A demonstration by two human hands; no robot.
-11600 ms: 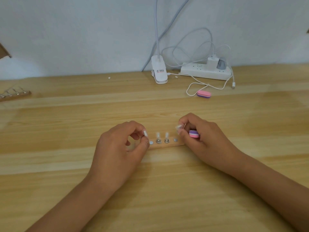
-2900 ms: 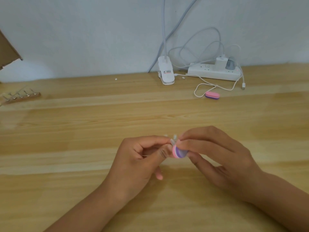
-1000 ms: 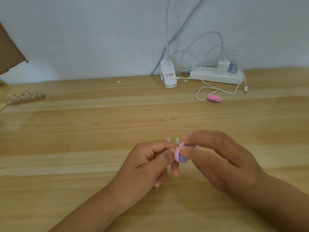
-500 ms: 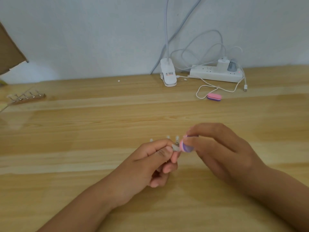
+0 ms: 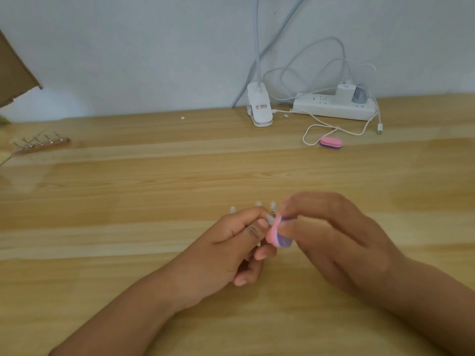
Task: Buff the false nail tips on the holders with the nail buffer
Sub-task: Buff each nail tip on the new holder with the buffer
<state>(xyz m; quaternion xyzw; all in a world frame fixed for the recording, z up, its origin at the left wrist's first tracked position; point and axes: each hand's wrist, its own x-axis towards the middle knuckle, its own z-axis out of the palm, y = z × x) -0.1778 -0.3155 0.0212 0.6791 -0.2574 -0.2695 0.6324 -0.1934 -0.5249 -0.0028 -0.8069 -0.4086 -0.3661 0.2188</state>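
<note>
Pinching the nail buffer [image 5: 279, 237], the right hand [image 5: 334, 240] has drawn it down across the false nail tip [image 5: 270, 219] pinched in the left hand [image 5: 221, 253] above the counter [image 5: 128, 201], so buffing continues.

wood table [image 5: 123, 255] w/ pwr strip [image 5: 331, 109], lamp clip [image 5: 259, 110], pink buffer [image 5: 330, 143], nail rack [image 5: 41, 145] left.

Open tabletop [image 5: 154, 191] across the middle, lamp clamp [image 5: 259, 109], power strip [image 5: 331, 110], cables [image 5: 379, 125] at back, rack [image 5: 41, 144] far left
</note>
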